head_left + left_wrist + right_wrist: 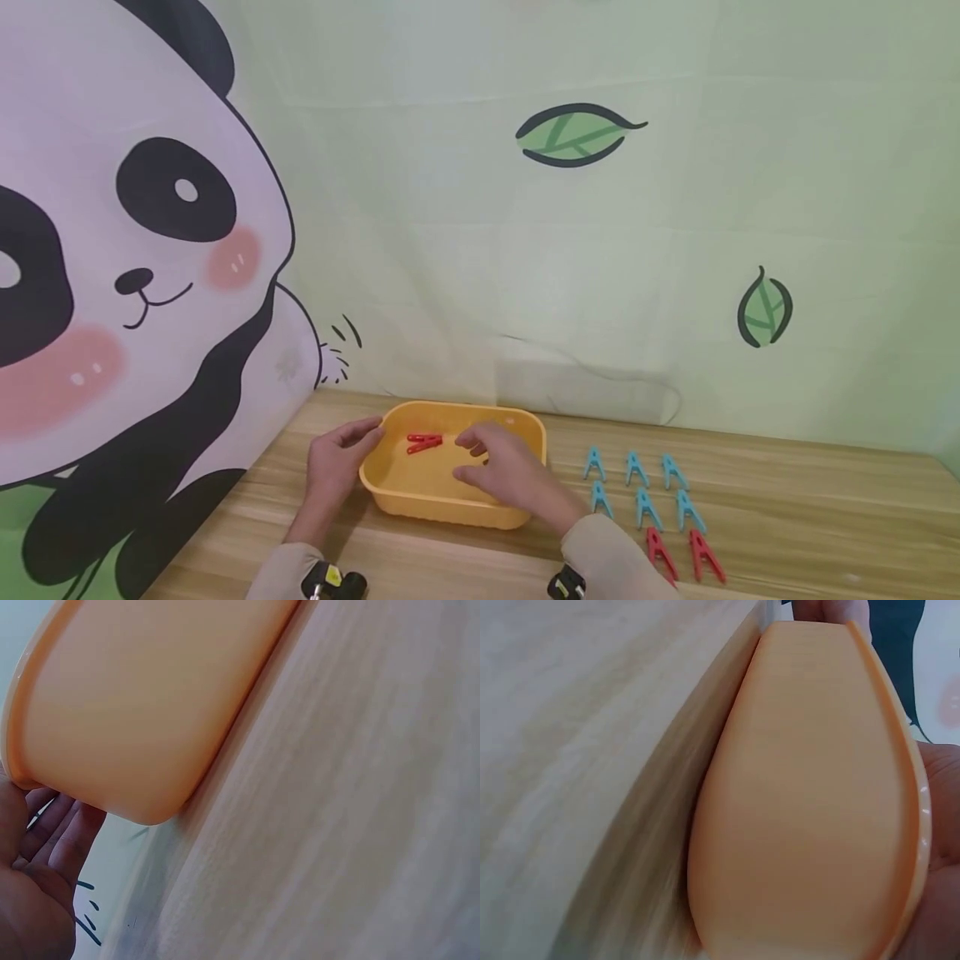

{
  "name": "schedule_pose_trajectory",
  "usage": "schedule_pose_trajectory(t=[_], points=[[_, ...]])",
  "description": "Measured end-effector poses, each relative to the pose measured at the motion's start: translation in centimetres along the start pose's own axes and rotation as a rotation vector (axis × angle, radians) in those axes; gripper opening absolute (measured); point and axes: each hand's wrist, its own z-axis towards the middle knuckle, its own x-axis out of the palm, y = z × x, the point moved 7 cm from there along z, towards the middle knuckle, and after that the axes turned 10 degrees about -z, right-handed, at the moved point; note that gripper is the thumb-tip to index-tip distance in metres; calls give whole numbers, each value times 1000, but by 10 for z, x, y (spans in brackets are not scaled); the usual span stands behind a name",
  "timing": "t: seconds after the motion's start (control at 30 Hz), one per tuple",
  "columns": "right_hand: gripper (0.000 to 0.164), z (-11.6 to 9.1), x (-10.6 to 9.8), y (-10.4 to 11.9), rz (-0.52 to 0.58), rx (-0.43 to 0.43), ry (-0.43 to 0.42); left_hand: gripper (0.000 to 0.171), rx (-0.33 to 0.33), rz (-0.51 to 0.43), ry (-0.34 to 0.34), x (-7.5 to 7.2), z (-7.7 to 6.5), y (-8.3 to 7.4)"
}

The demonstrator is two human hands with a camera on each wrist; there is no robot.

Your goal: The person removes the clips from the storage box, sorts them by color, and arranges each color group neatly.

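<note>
My left hand (333, 462) holds the left end of a yellow plastic basin (442, 508). In the left wrist view, the fingers (79, 840) touch the outside wall just under the rim. My right hand (506, 467) reaches over the basin's right side, thumb and fingers apart, with nothing visible between them. One red clothespin (425, 442) lies on the basin floor, left of the right fingertips. The right wrist view shows mostly the basin's outer wall (802, 795), with part of the right hand behind the rim.
Several blue clothespins (636, 468) lie in two rows on the wooden table (825, 517), right of the basin. Nearer me are two red clothespins (705, 556), one partly behind the right sleeve (611, 554). A panda-printed backdrop (420, 250) stands behind and left.
</note>
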Motion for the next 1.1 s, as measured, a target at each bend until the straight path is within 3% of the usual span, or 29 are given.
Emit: schedule_pose_trajectory(t=[0.23, 0.6, 0.9, 1.1], points=[[35, 14, 10, 0, 32, -21, 37, 33, 1, 0, 4, 0, 0, 1], [27, 37, 21, 1, 119, -58, -17, 33, 7, -6, 5, 0, 0, -1], [29, 57, 33, -6, 10, -8, -1, 34, 12, -13, 15, -1, 1, -2], [30, 66, 41, -3, -104, -40, 52, 33, 11, -20, 21, -1, 1, -2]])
